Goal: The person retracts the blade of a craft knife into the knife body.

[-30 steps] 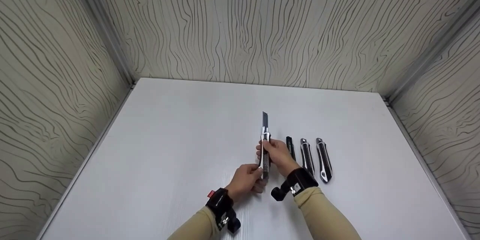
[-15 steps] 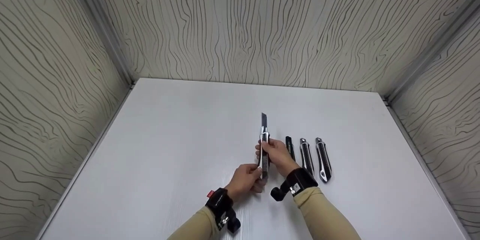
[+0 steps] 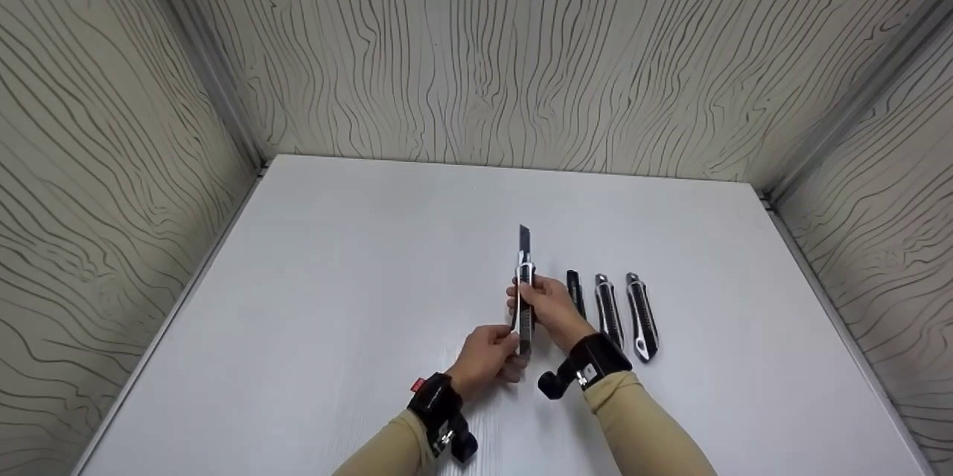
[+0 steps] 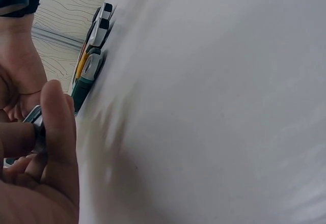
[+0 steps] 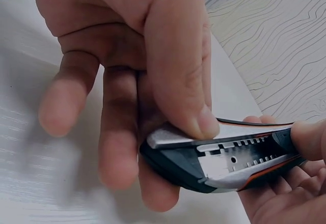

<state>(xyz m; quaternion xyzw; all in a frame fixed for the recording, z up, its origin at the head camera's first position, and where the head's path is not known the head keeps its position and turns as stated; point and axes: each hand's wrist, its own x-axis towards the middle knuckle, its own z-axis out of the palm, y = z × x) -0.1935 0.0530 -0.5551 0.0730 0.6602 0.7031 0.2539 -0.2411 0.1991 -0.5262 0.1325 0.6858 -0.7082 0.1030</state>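
Note:
Both hands hold one utility knife, black and silver with thin orange lines, its blade extended and pointing away from me. My right hand grips the upper handle, with the thumb on the dark slider in the slotted track. Below it, my left hand pinches the tail end between thumb and fingers. In the right wrist view the left thumb presses on the tail's silver side. The left wrist view shows only a small part of the held knife between the fingers.
Right of the hands, two similar utility knives lie on the white table with blades drawn in. A slimmer dark knife-like tool lies partly behind the right hand. Patterned panels enclose the table's back and sides.
The blade tip has come very slightly toward me, and the right thumb appears a little lower on the handle. Both hands keep their hold in nearly the same place.

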